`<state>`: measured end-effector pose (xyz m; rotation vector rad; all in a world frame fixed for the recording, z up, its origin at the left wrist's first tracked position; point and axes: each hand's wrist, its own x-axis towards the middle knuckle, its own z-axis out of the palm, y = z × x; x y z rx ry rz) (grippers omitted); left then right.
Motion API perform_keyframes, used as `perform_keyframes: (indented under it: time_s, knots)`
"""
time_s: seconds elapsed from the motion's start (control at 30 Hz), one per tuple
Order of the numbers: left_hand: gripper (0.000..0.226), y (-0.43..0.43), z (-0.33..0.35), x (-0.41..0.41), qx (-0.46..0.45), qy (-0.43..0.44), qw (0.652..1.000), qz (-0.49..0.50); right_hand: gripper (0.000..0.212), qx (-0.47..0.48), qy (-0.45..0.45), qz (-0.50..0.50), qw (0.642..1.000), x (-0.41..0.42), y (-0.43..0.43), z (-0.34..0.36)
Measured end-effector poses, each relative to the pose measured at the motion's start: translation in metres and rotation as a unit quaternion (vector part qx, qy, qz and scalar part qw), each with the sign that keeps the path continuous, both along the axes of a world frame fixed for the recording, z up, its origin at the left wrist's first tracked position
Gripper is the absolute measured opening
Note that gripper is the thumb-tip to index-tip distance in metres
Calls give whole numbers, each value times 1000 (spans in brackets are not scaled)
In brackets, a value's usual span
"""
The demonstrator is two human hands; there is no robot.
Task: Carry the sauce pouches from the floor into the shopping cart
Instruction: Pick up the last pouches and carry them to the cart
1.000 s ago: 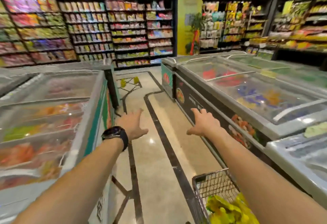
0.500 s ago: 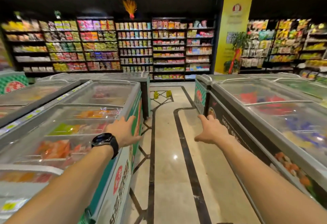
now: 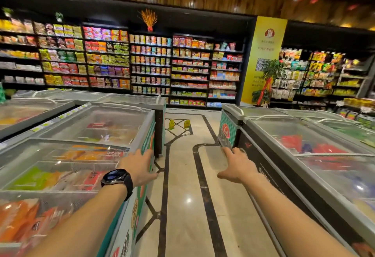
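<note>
Two yellow sauce pouches stand upright on the floor at the far end of the aisle, one on the left [image 3: 171,124] and one on the right [image 3: 187,123]. My left hand [image 3: 139,166], with a black watch on the wrist, reaches forward with straight fingers and holds nothing. My right hand [image 3: 237,165] is stretched out too, fingers relaxed and empty. Both hands are well short of the pouches. The shopping cart is out of view.
A chest freezer [image 3: 125,145] with glass lids lines the aisle on my left, another freezer [image 3: 269,147] on my right. The tiled floor [image 3: 182,206] with dark inlay lines runs between them. Stocked shelves [image 3: 150,64] fill the back wall.
The view has lifted and moved forward along the aisle. The cart at the lower right has dropped out of view. The pouches appear closer. Both hands stay stretched out and empty.
</note>
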<state>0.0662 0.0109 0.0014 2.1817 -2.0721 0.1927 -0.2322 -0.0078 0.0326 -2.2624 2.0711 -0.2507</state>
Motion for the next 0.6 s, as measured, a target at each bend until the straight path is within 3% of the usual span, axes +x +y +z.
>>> perform_keyframes:
  time_s: [0.3,0.6]
  knots:
    - [85,-148,-7,25,29,9,1000,0,96,28,-28,3,999,25,-140,-22]
    - [84,-358,-16,-9,57,3,998,-7,97,64,-48,-11,997,3,-357,-51]
